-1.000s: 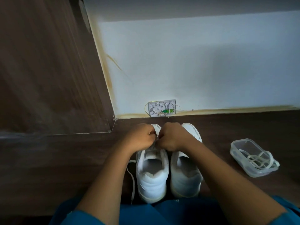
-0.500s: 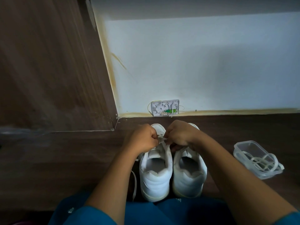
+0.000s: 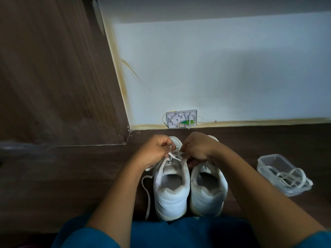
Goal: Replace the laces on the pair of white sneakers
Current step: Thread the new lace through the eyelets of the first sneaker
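**Hands parted, lace drawn taut over the left shoe**

A second before, the two fists were pressed knuckle to knuckle over the left shoe and hid the lace. Now the left hand and right hand had moved a little apart. Both had curled fingers and each pinched a strand of the lace, which showed as a short crossing stretched between them, just ahead of the shoe's opening. The right hand had shifted so that it lay partly over the front of the right shoe.

I judged that one crossing was being worked at the upper eyelets. Whether it was being pulled out or threaded in could not be told.

The pair stood side by side on the dark floor, touching, heels toward the person. A loose lace end trailed on the floor just left of the left shoe.

Well to the right sat a clear tub holding a coil of laces. An open wall box sat at the foot of the wall behind the shoes.

The hands covered both shoe fronts, so the lower eyelets and any lace on the right shoe stayed hidden. Nothing blocked the reach to the tub.
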